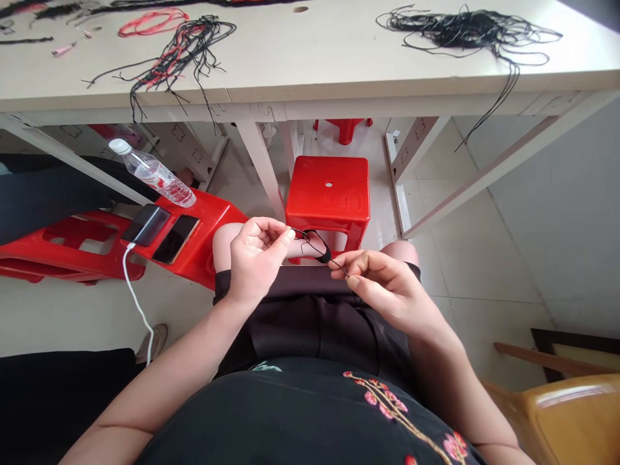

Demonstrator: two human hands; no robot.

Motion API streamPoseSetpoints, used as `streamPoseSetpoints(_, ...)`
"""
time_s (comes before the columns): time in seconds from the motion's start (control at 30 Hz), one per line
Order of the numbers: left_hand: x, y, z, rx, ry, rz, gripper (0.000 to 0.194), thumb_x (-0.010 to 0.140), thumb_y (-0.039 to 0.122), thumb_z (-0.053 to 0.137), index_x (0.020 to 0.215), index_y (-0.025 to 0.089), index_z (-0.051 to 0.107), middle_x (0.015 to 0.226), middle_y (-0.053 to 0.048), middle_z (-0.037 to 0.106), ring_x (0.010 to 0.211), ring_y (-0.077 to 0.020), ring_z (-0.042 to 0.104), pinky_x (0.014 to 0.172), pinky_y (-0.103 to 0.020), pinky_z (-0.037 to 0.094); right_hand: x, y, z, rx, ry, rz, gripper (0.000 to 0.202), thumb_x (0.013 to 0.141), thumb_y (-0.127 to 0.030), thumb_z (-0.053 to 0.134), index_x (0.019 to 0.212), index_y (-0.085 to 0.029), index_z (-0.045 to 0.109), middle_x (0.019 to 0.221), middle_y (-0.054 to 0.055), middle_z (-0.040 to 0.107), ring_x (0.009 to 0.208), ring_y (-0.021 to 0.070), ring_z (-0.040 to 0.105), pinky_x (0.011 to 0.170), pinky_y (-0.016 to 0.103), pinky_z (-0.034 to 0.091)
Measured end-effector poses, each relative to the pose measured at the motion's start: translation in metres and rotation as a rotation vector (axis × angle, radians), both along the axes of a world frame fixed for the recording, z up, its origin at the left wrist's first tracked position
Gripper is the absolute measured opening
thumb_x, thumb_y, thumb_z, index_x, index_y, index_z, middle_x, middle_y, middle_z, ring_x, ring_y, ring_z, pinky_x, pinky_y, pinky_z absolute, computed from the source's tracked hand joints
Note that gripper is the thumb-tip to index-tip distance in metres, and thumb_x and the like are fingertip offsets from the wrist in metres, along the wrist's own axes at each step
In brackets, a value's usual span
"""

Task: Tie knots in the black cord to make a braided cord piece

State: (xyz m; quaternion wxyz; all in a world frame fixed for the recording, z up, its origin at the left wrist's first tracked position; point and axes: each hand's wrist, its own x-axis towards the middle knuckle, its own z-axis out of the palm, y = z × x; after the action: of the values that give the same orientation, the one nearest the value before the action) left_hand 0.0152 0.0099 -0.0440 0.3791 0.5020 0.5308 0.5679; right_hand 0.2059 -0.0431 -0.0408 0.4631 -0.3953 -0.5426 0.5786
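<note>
Now, our table (300, 51) spans the view ahead, its near edge leaving us moving room above the lap (300, 329), a red stool (329, 200) below. Our left hand (254, 258) and right hand (392, 287) pinch the black cord (300, 232) (thumbs clamped against fingers), probably to spread its loop between them, over the knees.

Before me is a table (310, 58); on it, one cord bundle (186, 45) lies left, another bundle (467, 29) right; beyond my knees (225, 248) stands a stool (329, 194); on the left stool (213, 210) are a bottle (155, 174) and two devices (177, 239).
</note>
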Motion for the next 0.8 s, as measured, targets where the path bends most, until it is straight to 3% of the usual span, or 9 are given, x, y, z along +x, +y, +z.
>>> streamPoseSetpoints(0.17, 0.005, -0.005, 0.004, -0.066, -0.067, -0.045, 0.018, 0.065, 0.021, 0.076, 0.074, 0.018, 0.061, 0.071, 0.001, 0.064, 0.065, -0.0096, 0.06, 0.063, -0.022, 0.051, -0.019, 0.001, -0.001, -0.102, 0.215, 0.063, 0.016, 0.081, -0.03, 0.064, 0.085, -0.02, 0.051, 0.086, 0.003, 0.067, 0.068, 0.0122, 0.063, 0.063, 0.028, 0.055)
streamPoseSetpoints(0.3, 0.007, -0.008, 0.012, -0.138, -0.178, -0.094, 0.018, 0.064, 0.019, 0.075, 0.072, 0.017, 0.059, 0.069, 0.001, 0.063, 0.059, -0.0078, 0.057, 0.056, -0.02, 0.048, -0.021, 0.004, -0.002, 0.062, 0.014, 0.086, 0.012, 0.085, -0.03, 0.061, 0.09, -0.019, 0.058, 0.088, 0.004, 0.067, 0.08, 0.0148, 0.064, 0.073, 0.03, 0.054)
streamPoseSetpoints(0.4, 0.009, -0.011, 0.018, -0.186, -0.251, -0.12, 0.018, 0.063, 0.017, 0.075, 0.071, 0.017, 0.058, 0.066, 0.002, 0.062, 0.053, -0.0064, 0.053, 0.05, -0.019, 0.044, -0.025, 0.008, -0.008, 0.267, -0.127, -0.061, 0.008, 0.085, -0.027, 0.06, 0.089, -0.02, 0.063, 0.091, 0.004, 0.067, 0.088, 0.0169, 0.062, 0.08, 0.032, 0.052)
streamPoseSetpoints(0.57, 0.011, -0.016, 0.024, -0.202, -0.285, -0.169, 0.017, 0.065, 0.017, 0.074, 0.072, 0.017, 0.058, 0.069, 0.001, 0.063, 0.054, -0.0067, 0.053, 0.05, -0.02, 0.045, -0.042, 0.014, -0.022, 0.48, -0.248, -0.336, 0.015, 0.084, -0.019, 0.059, 0.098, -0.022, 0.064, 0.089, 0.005, 0.063, 0.072, 0.0132, 0.059, 0.063, 0.027, 0.051)
streamPoseSetpoints(0.8, 0.013, -0.019, 0.026, -0.199, -0.266, -0.184, 0.017, 0.063, 0.017, 0.074, 0.07, 0.017, 0.059, 0.069, 0.001, 0.063, 0.054, -0.0066, 0.054, 0.05, -0.02, 0.046, -0.048, 0.019, -0.028, 0.453, -0.292, -0.481, 0.017, 0.082, -0.023, 0.062, 0.099, -0.024, 0.063, 0.07, -0.001, 0.053, 0.062, 0.0133, 0.05, 0.055, 0.027, 0.046)
